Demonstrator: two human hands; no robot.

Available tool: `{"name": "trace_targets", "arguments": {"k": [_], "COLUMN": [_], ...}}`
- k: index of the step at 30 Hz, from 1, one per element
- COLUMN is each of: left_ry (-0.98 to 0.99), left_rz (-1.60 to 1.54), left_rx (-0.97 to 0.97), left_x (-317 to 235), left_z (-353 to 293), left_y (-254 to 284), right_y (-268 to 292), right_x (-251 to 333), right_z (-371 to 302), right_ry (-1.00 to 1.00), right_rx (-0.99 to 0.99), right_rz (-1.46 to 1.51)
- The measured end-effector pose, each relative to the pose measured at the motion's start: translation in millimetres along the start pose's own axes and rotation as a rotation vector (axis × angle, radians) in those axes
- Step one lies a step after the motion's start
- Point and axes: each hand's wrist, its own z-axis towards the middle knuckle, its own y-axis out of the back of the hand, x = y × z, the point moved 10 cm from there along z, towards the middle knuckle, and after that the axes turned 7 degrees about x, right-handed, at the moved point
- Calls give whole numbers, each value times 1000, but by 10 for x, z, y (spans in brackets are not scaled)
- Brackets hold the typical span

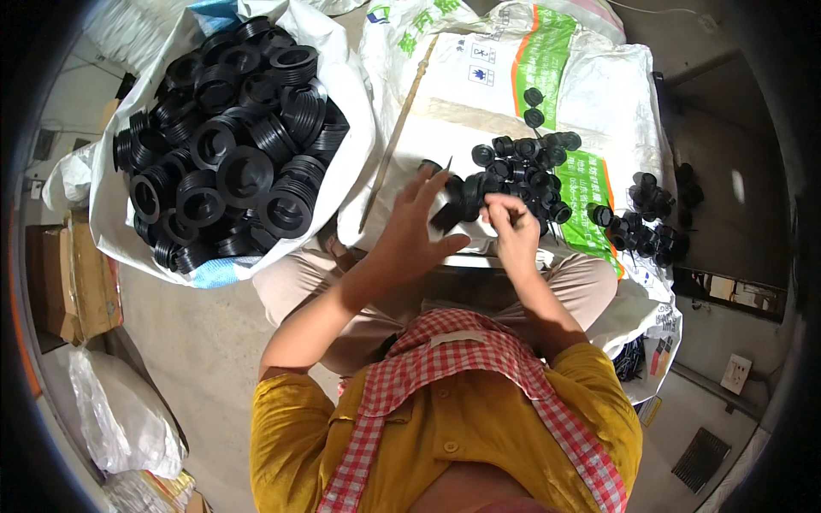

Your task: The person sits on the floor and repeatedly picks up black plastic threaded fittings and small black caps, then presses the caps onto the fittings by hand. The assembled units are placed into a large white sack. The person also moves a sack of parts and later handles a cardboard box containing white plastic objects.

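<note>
My left hand (409, 224) is stretched out with its fingers apart, palm toward the black parts in front of me. Just beyond its fingertips lies a dark round piece (430, 165), partly hidden. Between my two hands is a black ribbed fitting (470, 197) on the white sheet. My right hand (516, 232) is closed, thumb and forefinger pinched together at the fitting's right side; what sits in the pinch is too small to make out. Right behind that hand is a heap of small black caps (530, 175), some with thin dark strips sticking out.
At the left stands a white sack (355, 111) full of black ribbed rings (245, 175). A thin stick (398, 128) lies across the white and green bag sheet (479, 77). More black caps (646, 235) are at the right. Cardboard boxes (90, 278) and a plastic bag (120, 419) stand at far left.
</note>
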Motion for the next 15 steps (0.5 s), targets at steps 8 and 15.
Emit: {"name": "trace_targets", "arguments": {"k": [8, 15], "left_ry": [548, 138], "left_rz": [-1307, -772], "left_rx": [715, 455], "left_x": [472, 464], "left_z": [-473, -328], "left_y": [-1261, -1048], "right_y": [-541, -540], "right_x": [571, 472], "right_z": [-490, -493], "right_ry": [461, 354], "right_rx": [664, 695], "right_rz": [-749, -942]}}
